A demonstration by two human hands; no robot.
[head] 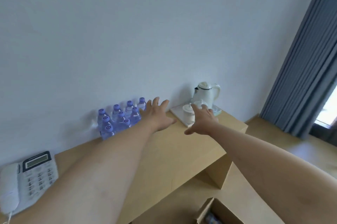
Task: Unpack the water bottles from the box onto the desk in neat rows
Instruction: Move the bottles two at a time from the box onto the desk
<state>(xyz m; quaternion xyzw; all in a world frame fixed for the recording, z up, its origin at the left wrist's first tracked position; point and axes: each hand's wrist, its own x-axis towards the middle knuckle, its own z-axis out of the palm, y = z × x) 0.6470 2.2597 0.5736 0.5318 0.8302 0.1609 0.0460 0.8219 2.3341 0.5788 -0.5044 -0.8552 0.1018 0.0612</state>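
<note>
Several clear water bottles (118, 119) with purple caps stand in close rows on the wooden desk (164, 152), against the wall. My left hand (156, 114) reaches out with fingers spread, just right of the bottles, holding nothing. My right hand (202, 121) is also spread and empty, hovering in front of the white tray. The open cardboard box (217, 212) sits low at the bottom edge, below the desk; something purple shows inside it.
A white tray (177, 112) at the desk's far right holds a white kettle (206, 94) and lidded cups (188, 116). A white desk phone (29, 178) lies at the near left. Grey curtains (306, 56) hang on the right.
</note>
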